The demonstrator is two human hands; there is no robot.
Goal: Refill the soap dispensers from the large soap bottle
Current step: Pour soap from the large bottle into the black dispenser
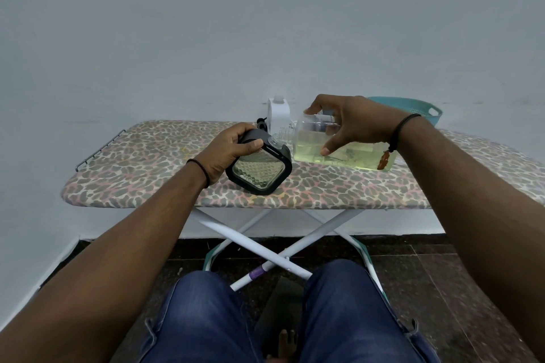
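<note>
Nearest: our knees in blue jeans (203,318), dark tiled floor (413,274) beneath.

Left hand (230,147): fingers curled round the black-framed soap dispenser (259,169), tilted, its open neck toward the bottle.

Right hand (345,124): thumb and fingers wrapped round the large soap bottle (339,147), laid almost flat, threaded mouth touching or just beside the dispenser's neck; yellow-green soap fills its lower side.

Risk, in our judgement: the two narrow mouths slip out of line, or the bottle tips too steeply, and soap runs onto the cover.

Surface: ironing board (147,174) serving as desk, leopard-print cover, white crossed legs.

Far: white dispenser (278,113) and small black pump part (262,124) behind the hands; teal basket (413,110) far right; plain pale wall (265,23).
</note>
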